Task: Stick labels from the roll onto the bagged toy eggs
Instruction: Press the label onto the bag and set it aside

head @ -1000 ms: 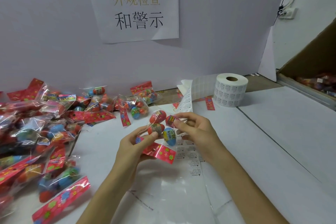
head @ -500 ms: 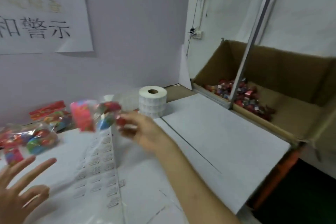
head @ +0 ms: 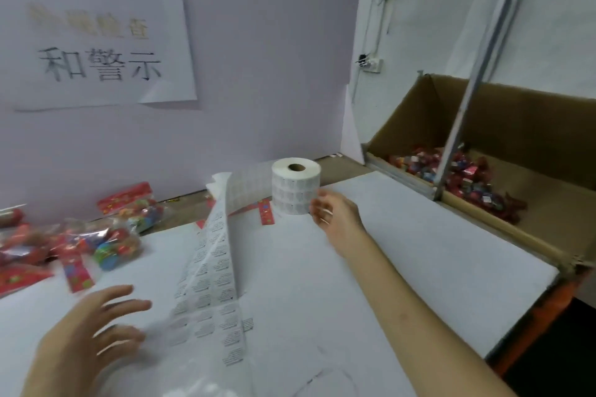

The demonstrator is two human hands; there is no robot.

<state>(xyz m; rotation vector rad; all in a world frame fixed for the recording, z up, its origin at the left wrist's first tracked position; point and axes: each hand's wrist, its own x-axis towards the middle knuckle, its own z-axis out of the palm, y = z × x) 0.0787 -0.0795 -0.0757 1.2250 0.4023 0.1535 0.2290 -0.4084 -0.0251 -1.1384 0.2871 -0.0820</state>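
Note:
The white label roll [head: 295,185] stands upright at the back of the table. Its unrolled strip of printed labels [head: 213,271] runs toward me across the white tabletop [head: 419,242]. My right hand [head: 335,213] hovers just right of the roll with fingers spread and holds nothing. My left hand [head: 87,335] is low at the left, fingers spread above the table near the strip's lower end, also empty. Bagged toy eggs [head: 106,242] with red headers lie piled at the left.
A large cardboard box [head: 532,138] at the right holds several bagged eggs [head: 464,180], with a metal post [head: 467,87] rising in front of it. A paper sign [head: 96,51] hangs on the back wall. The table's right edge drops off by an orange frame.
The bag of eggs that my right hand held 0.5 s ago has left it; the hand is now empty by the roll. The view has swung right toward the box.

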